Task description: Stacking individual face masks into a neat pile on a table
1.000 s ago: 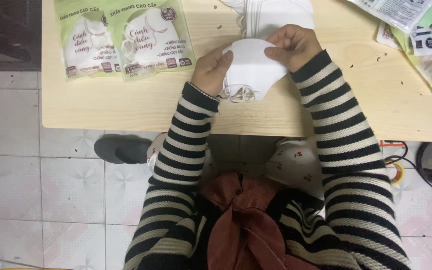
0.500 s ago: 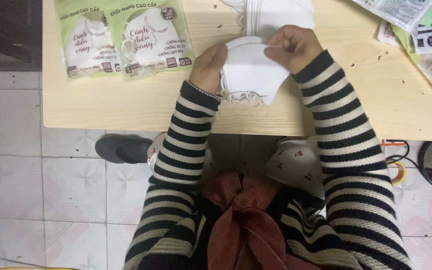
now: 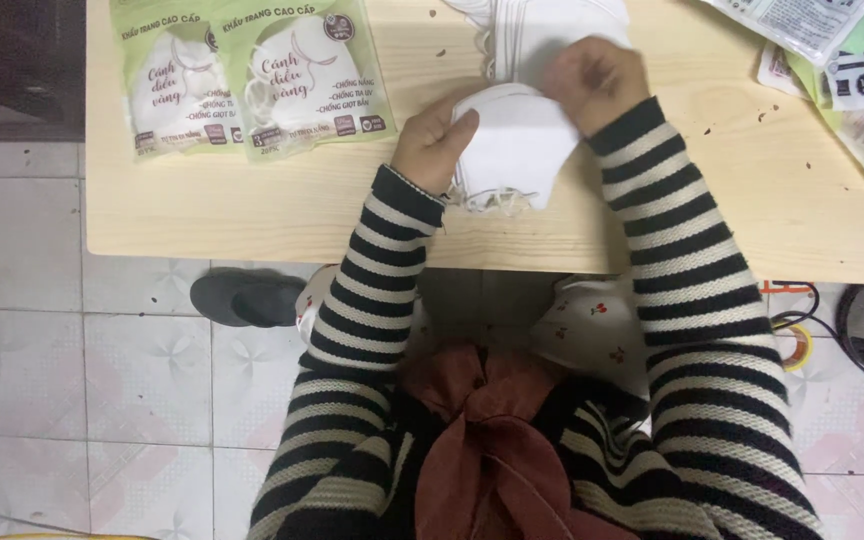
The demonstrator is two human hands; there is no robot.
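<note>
Little moved: left hand (image 3: 434,140), right hand (image 3: 592,80) still gripping folded white mask (image 3: 507,150), seemingly one.

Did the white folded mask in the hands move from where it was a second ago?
No, hardly. The white folded fabric mask sits at the same spot near the front edge of the pale wooden table, held by the left hand and right hand.

I see pale, matt wood grain on the table (image 3: 252,215), soft white non-woven cloth masks (image 3: 512,150) — and glossy green plastic packets (image 3: 242,75) on the far left.
</note>
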